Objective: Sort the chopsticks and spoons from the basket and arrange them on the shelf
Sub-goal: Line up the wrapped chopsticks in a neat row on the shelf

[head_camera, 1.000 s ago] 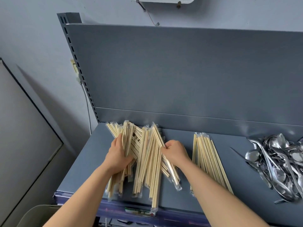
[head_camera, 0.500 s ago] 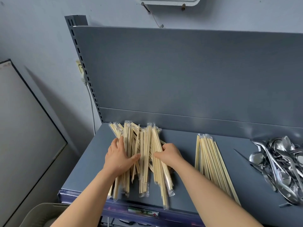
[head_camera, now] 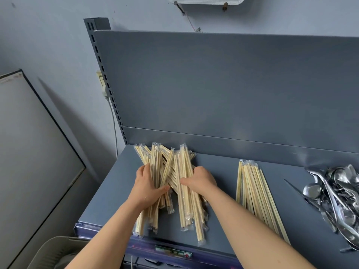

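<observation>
A loose pile of plastic-wrapped wooden chopsticks (head_camera: 181,166) lies on the left part of the grey shelf (head_camera: 221,171). My left hand (head_camera: 148,187) presses on the pile's left side and my right hand (head_camera: 200,180) clasps its right side, fingers curled over several packets. A second, neater bundle of chopsticks (head_camera: 256,193) lies apart to the right. A heap of metal spoons (head_camera: 338,197) sits at the shelf's right end.
The shelf's grey back panel (head_camera: 223,84) rises behind the pile. A beige basket rim (head_camera: 58,247) shows at the lower left, below the shelf's front edge (head_camera: 167,249). A tilted board (head_camera: 29,152) leans against the wall on the left.
Both hands have pushed the fanned-out chopstick packets closer together, so the pile is narrower. The view has shifted slightly left.
</observation>
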{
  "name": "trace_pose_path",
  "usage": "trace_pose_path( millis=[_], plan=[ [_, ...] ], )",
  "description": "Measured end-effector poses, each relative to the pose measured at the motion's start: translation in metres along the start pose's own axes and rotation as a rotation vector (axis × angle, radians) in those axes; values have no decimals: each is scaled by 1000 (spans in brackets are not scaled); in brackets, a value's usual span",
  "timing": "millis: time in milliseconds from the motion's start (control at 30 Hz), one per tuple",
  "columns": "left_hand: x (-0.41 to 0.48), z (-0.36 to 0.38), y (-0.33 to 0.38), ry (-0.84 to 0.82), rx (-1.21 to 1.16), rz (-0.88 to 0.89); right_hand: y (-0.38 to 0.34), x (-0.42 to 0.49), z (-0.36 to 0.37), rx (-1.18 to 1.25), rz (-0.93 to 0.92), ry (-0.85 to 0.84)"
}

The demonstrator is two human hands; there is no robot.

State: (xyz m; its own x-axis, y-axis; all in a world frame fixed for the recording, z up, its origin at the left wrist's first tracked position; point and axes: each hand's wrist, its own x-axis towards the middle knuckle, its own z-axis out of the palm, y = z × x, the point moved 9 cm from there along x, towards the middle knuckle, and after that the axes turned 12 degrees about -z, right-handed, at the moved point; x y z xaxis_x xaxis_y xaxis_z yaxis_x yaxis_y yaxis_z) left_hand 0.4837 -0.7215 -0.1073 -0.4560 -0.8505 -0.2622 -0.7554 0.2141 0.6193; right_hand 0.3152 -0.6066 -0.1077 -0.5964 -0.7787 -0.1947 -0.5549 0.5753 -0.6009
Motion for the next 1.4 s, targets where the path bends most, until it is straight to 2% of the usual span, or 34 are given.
trace_pose_path(
  millis=[267, 433, 500, 567, 633, 800, 1000, 1133, 1267, 1333, 1400],
  plan=[
    [1, -1, 6, 46, 68, -2, 19, 4, -3, 104, 2, -5],
    [1, -10, 16, 160, 274, 3, 23, 0, -15, 324, -64, -43],
    [-2, -14, 30, 202, 252, 67, 20, -6, -24, 343, -112, -80],
    [-10, -20, 55, 229, 103, 188, 13, -14, -36, 359, -180, -113],
    [-19, -17, 84, 136, -113, 268, 4, -25, -49, 368, -266, -129],
    [-48, 14, 156, -360, -465, 352, -11, -52, -72, 363, -395, -157],
    [-63, 44, 179, -579, -661, 273, 8, -65, -76, 409, -355, -235],
    [-76, 62, 184, -658, -754, 303, 29, -72, -72, 494, -300, -264],
    [-82, 76, 179, -674, -814, 270, 52, -77, -75, 439, -249, -247],
    [-83, 79, 177, -634, -824, 267, 53, -81, -85, 465, -257, -223],
    [-83, 77, 181, -536, -771, 321, 46, -81, -110, 473, -303, -100]
  ],
)
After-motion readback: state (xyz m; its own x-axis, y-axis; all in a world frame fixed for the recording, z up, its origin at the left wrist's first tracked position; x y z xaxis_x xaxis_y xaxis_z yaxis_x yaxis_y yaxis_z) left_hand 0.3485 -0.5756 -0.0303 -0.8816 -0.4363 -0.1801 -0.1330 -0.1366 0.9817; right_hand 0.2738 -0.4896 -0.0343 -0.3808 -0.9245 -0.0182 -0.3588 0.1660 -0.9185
